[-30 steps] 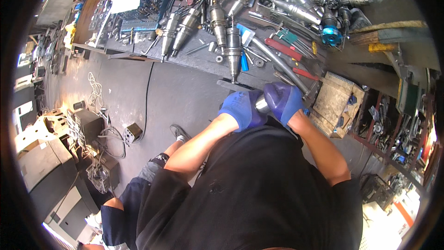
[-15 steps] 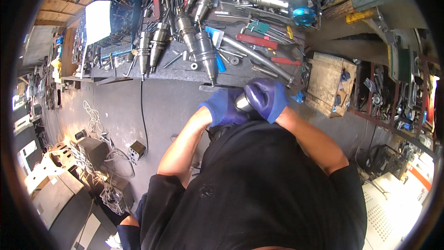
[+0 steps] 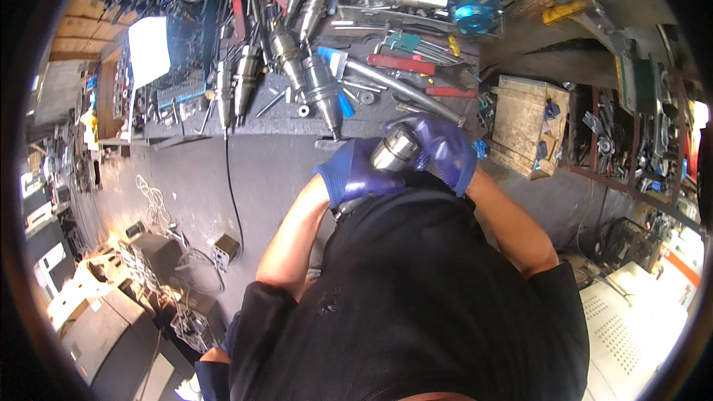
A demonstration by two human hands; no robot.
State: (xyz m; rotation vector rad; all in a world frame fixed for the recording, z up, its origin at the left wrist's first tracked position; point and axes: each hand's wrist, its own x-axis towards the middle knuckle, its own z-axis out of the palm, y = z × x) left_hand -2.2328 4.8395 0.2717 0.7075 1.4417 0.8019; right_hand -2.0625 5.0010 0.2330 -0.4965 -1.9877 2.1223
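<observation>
Closest in, both hands meet in front of the black-shirted chest, each in a blue glove. The left hand (image 3: 355,174) wraps its fingers closed around the lower body of a steel tool holder (image 3: 394,151), and the right hand (image 3: 443,147) curls over its upper end, fingers likewise closed on the metal. The tool holder sits between the two palms, held in the air just short of the workbench edge (image 3: 245,128), its polished round body showing between the gloves.

Judging by its solid, machined look, it is probably heavy for its size, fully rigid and smooth enough to slip, so a two-handed hold suits it: one hand round the thick cylindrical body, the other at the flange or collar where a shoulder gives the fingers something to stop against. The tapered end would be the poorer place to grasp.

Just beyond the hands, several more tapered tool holders (image 3: 321,89) lie side by side on the bench, points toward the person. Beside them lie a long steel bar (image 3: 401,89) and red-handled tools (image 3: 405,65). To the right stands a wooden block (image 3: 523,122). Farthest back rests a blue-capped cylinder (image 3: 473,15) among loose metal parts.
</observation>
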